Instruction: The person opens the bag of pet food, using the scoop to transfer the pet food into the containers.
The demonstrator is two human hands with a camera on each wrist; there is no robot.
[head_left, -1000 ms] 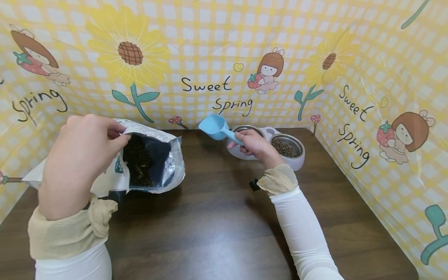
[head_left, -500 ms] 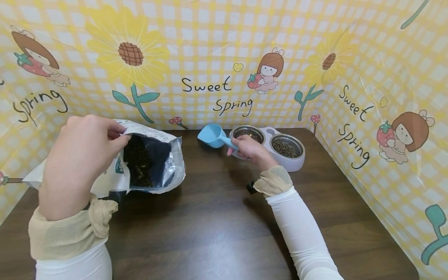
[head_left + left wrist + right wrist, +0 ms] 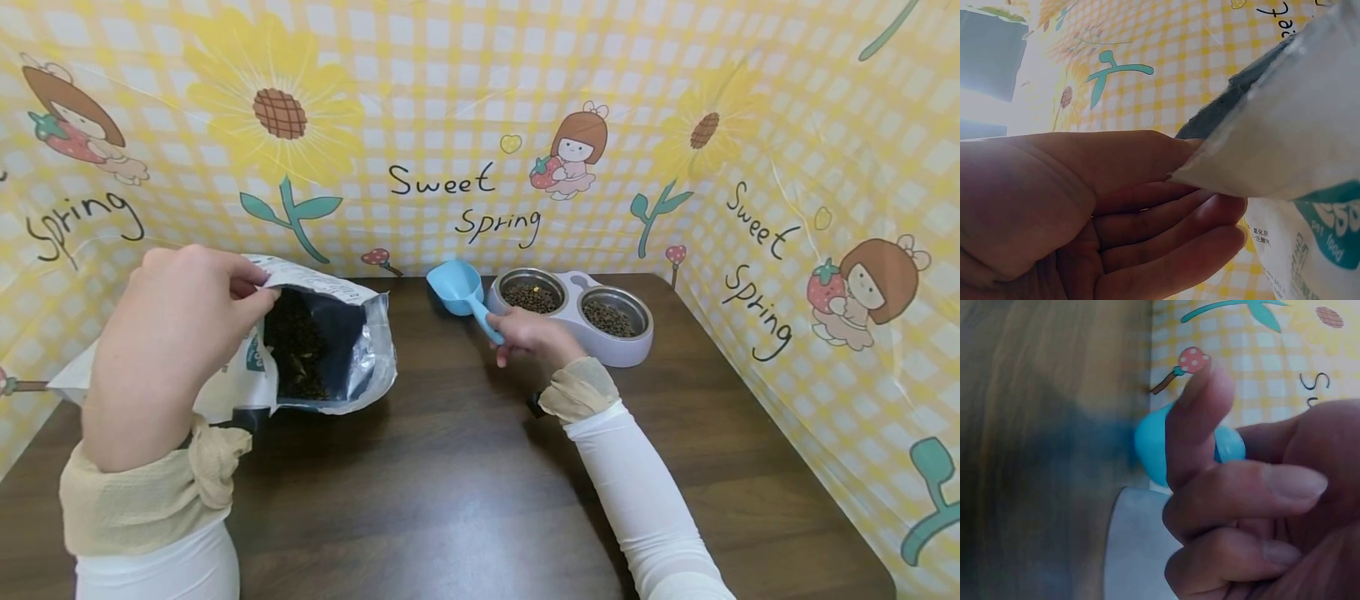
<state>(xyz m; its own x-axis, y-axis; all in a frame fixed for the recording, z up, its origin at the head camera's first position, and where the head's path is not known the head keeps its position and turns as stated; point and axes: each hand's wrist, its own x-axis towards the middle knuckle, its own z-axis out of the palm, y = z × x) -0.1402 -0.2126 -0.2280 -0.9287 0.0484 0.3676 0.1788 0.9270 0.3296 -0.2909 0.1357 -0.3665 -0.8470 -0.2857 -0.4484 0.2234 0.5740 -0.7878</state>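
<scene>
At the left, my left hand [image 3: 176,333] pinches the edge of a white pet food bag [image 3: 232,375] between thumb and fingertips. The bag lies with its mouth spread wide, and dark kibble [image 3: 296,342] shows inside its dark lining. In the left wrist view, the other fingers sit loosely below the pinched corner. My right hand [image 3: 536,337] holds a light blue scoop [image 3: 456,287] by the handle, its bowl low at the table's back edge. Whether the bowl touches the table I cannot tell. Curled fingers [image 3: 1235,500] partly hide the scoop in the right wrist view.
Just right of the scoop stands a pale lilac double feeder [image 3: 573,317] with two steel bowls, both holding brown kibble. A printed yellow checked cloth [image 3: 420,92] walls in the back and sides of the brown wooden table [image 3: 450,500].
My right hand has lowered the scoop and drawn back slightly to the left, so the feeder's left bowl now shows fully. The left hand and bag stay put.
</scene>
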